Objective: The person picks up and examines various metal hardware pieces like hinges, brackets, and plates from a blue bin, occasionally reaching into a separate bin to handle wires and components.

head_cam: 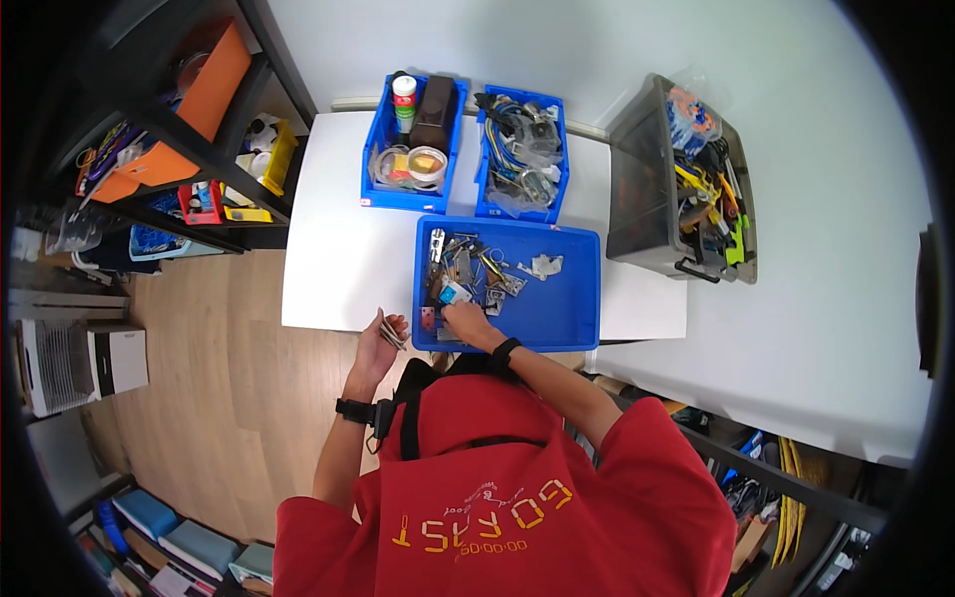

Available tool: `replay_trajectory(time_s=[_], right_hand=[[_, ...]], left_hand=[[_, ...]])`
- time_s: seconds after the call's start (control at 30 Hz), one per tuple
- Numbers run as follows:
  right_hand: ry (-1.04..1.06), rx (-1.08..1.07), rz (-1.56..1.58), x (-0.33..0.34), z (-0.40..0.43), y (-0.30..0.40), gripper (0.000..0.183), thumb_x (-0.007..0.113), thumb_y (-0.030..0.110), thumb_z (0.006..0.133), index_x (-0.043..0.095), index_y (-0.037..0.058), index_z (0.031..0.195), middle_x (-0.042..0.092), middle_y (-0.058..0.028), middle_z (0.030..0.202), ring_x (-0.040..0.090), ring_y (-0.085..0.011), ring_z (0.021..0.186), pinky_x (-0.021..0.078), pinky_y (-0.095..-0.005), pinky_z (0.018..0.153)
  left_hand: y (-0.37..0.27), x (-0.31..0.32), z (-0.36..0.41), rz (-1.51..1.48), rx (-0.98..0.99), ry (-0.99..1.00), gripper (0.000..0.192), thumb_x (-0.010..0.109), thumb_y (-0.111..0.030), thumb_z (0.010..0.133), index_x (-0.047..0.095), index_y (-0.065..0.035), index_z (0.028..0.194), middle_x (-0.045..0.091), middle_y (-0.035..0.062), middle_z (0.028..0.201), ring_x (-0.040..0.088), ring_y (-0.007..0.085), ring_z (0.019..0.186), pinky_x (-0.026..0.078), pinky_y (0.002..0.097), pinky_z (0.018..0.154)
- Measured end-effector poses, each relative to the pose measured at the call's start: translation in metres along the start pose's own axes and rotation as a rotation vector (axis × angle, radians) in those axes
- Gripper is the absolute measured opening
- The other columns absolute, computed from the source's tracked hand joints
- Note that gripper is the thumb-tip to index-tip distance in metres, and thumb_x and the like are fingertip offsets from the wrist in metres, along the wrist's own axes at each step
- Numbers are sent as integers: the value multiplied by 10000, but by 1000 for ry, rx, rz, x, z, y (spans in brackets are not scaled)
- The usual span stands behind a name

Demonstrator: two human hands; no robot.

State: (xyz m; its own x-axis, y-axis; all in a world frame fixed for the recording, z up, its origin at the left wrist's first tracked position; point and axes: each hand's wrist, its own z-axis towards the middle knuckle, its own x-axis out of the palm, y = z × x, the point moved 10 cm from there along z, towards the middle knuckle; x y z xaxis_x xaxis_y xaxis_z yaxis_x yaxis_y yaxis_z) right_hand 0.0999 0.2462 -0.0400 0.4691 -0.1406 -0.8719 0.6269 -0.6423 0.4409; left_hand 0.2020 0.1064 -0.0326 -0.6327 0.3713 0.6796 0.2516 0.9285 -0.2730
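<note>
My left hand (379,347), palm up at the table's front edge, holds several long metal screws or bolts (392,334) against its fingers. Over the front left part of a shallow blue plastic tray (548,313), my right hand (468,324) reaches down with bent fingers. Its fingertips are hidden, so I cannot tell whether they grip anything. Mixed hardware (466,265) lies mostly in the tray's left half: screws, metal plates and brackets. A white and light-blue piece (453,292) is just beyond my right fingers, and a reddish plate (427,319) with holes is left of them. A metal bracket (547,266) lies apart, farther right.
Behind the tray stand a blue bin (406,200) with a tube and tape rolls and another blue bin (520,214) with cables. A grey plastic box (642,179) of tools is at the right. Black shelving (254,82) rises at left beside the white table (336,261).
</note>
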Motion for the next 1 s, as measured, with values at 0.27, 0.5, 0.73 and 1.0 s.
replay_trajectory(time_s=[0.27,0.5,0.73,1.0], right_hand=[[9,-113,-216,6,-1,24,82,604,91,881,656,64,939,682,-156,909,702,-355,836,524,-482,724],[-59,-104,-239,8,-2,16,143,577,142,929,660,67,1018,683,-143,875,699,-337,818,500,-465,688],[168,-64,49,2,7,18,275,705,333,912,724,73,1000,712,-175,899,700,-389,898,559,-512,789],[34,-361,-250,6,-13,14,147,626,228,936,702,103,929,680,-127,859,696,-333,877,501,-467,737]], left_hand=[[-11,-6,-25,-94,65,76,364,560,-389,1060,624,-47,954,643,69,868,608,213,824,511,339,799],[-1,-5,-26,-135,14,9,360,596,-399,1038,620,-65,908,629,51,812,597,208,768,501,340,758],[7,-15,-28,-202,-47,-8,350,581,-372,1043,623,-43,928,642,71,838,614,235,807,518,356,798],[14,-24,-26,-213,-76,52,374,536,-376,1061,637,-27,975,672,70,892,636,235,852,534,364,836]])
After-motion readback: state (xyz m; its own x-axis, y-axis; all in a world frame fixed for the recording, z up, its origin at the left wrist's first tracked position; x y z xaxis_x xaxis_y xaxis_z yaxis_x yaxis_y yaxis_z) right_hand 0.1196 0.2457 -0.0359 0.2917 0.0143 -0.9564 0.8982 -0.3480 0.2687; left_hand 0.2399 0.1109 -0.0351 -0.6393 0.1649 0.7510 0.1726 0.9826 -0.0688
